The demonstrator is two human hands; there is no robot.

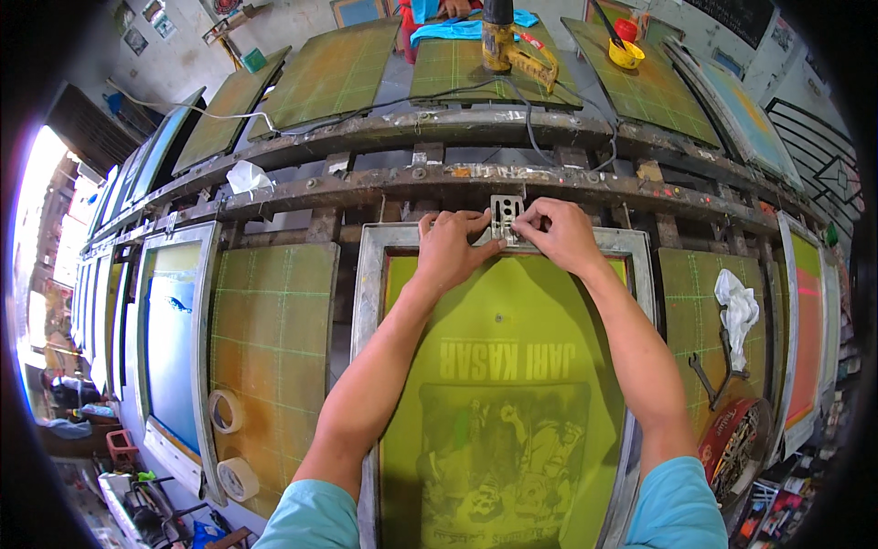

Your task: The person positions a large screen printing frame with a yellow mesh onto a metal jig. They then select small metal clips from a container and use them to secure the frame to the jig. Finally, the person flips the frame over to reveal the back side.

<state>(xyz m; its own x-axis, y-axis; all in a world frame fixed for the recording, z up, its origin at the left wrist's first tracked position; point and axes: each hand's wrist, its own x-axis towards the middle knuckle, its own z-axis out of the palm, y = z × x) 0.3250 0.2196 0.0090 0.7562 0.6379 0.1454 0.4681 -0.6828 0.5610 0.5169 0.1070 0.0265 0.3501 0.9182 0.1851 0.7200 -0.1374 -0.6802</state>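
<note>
A silk-screen frame (368, 274) with yellow-green mesh and a faint printed design lies in front of me. At the middle of its far edge, a slotted metal bracket (508, 207) stands against the rail. My left hand (448, 245) is closed at the bracket's left side, thumb and forefinger against its lower part. From the right, my right hand (560, 234) pinches at the bracket with thumb and fingertips together. Whatever small part it holds there is hidden by the fingers.
Printing boards (274, 302) flank the frame, with tape rolls (238, 479) at left. A wrench (702, 380), crumpled white cloth (736, 306) and red tin of metal parts (732, 448) are at right. Beyond the rails (366, 192) stands a yellow drill (498, 46); another person's hand (455, 8) shows.
</note>
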